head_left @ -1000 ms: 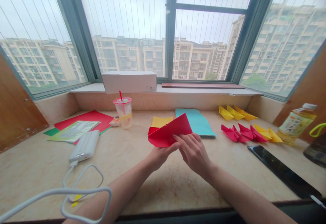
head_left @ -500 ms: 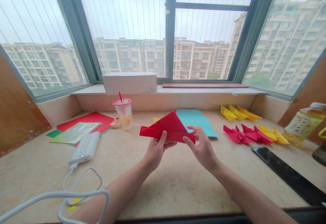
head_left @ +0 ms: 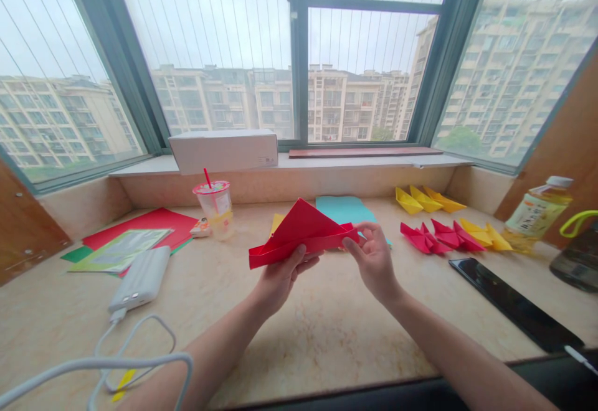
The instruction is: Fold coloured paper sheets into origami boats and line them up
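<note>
A folded sheet of red paper [head_left: 306,227], with a triangular peak and a band along its lower edge, is held above the counter. My left hand [head_left: 283,277] grips it from below, thumb on the front of the band and fingers behind. At the band's right end, my right hand [head_left: 374,261] pinches the paper between thumb and fingers. Behind it lie sheets of light blue paper [head_left: 343,208], and a bit of yellow paper [head_left: 276,223] shows past its left side.
Red folded shapes [head_left: 441,236] and yellow paper boats [head_left: 427,199] stand to the right, near a phone [head_left: 509,299] and a drink bottle [head_left: 537,212]. On the left are a plastic cup [head_left: 215,208], a white power bank [head_left: 140,277] with a cable, and red sheets [head_left: 144,224].
The red paper has tilted, its right end now higher and its left end lower. My right hand has moved up to that right end. The whole view has shifted slightly.
</note>
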`<state>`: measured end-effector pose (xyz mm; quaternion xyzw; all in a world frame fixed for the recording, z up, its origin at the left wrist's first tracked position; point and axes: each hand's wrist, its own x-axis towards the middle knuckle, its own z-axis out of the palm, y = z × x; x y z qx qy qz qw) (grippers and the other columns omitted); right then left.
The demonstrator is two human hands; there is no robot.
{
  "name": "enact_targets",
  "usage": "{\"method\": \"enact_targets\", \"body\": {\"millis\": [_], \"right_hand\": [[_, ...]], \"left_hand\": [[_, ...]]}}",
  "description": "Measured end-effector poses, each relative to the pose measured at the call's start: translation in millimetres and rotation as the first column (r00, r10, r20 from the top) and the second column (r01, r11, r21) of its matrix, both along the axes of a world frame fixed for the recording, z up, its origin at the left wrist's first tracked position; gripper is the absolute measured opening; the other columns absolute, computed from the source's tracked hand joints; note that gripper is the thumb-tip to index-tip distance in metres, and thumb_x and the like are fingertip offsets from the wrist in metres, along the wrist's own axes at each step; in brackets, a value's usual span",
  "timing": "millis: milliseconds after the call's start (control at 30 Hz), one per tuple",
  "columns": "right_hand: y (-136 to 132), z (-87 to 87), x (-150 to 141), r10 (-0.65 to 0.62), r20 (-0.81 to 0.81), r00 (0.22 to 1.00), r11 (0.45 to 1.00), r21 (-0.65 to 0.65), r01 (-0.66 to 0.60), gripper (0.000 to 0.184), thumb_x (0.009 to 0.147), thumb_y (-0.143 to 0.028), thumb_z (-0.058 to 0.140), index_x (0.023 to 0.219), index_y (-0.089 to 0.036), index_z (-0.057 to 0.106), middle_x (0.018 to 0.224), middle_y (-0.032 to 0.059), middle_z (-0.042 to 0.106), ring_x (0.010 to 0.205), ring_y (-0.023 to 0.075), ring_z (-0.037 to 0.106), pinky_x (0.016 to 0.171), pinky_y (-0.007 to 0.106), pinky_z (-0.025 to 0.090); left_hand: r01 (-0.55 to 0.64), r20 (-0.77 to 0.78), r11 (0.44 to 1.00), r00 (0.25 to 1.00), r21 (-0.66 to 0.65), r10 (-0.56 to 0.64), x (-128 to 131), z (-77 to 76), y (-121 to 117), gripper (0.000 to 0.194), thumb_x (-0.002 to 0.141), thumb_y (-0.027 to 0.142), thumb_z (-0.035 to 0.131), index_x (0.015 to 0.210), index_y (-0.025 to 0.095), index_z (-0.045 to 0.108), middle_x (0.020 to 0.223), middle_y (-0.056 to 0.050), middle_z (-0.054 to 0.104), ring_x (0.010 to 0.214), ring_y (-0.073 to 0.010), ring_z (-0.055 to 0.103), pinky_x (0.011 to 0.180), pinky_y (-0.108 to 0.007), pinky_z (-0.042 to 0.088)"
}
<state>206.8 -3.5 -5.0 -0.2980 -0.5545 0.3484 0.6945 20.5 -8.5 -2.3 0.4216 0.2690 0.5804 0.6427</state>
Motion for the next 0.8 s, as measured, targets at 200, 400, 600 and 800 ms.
{"method": "enact_targets", "body": {"millis": [200,400,600,800], "right_hand": [[0.0,-1.6,-1.0,-0.041,-0.052,0.998,0.999,0.007,0.041,0.038,0.082,-0.038,0.073,0.106,-0.028,0.045,0.108,0.0034,0.063,0.084,0.0179,0.07,0.072,0.035,0.061],[0.9,-2.8,1.3,-0.077,0.041,0.996,0.996,-0.035,0.079,0.024,0.086,-0.041,0.068,0.099,-0.022,0.06,0.101,0.0066,0.071,0.089,0.0215,0.07,0.078,0.039,0.06],[1.2,-4.9,3.6,-0.105,0.194,0.975,0.994,0.045,0.099,0.024,0.088,-0.043,0.064,0.098,-0.022,0.07,0.097,0.0069,0.071,0.092,0.0225,0.067,0.081,0.037,0.056],[3.0,-4.4,8.3,0.007,0.233,0.972,0.992,-0.123,0.022,0.028,0.086,-0.046,0.065,0.082,-0.02,0.075,0.07,0.0032,0.071,0.07,0.02,0.065,0.071,0.034,0.052]], "left_hand": [[-0.003,0.021,1.0,1.0,-0.013,0.003,-0.3,2.7,0.6,0.032,0.077,0.031,0.078,0.103,0.017,0.065,0.099,-0.006,0.075,0.087,-0.0224,0.074,0.094,-0.043,0.054],[0.021,0.022,1.0,1.0,0.001,-0.021,0.4,-1.3,-2.5,0.037,0.076,0.032,0.079,0.107,0.018,0.065,0.101,-0.007,0.075,0.094,-0.0259,0.073,0.099,-0.047,0.051],[0.047,-0.009,0.998,0.999,0.041,-0.047,-1.9,-8.9,0.9,0.038,0.073,0.033,0.081,0.105,0.018,0.068,0.103,-0.008,0.075,0.102,-0.0297,0.07,0.102,-0.051,0.047],[-0.017,0.044,0.998,0.999,0.061,0.015,-6.0,-4.7,9.1,0.036,0.078,0.035,0.076,0.108,0.019,0.064,0.11,-0.007,0.072,0.102,-0.0268,0.069,0.097,-0.051,0.051]]}}
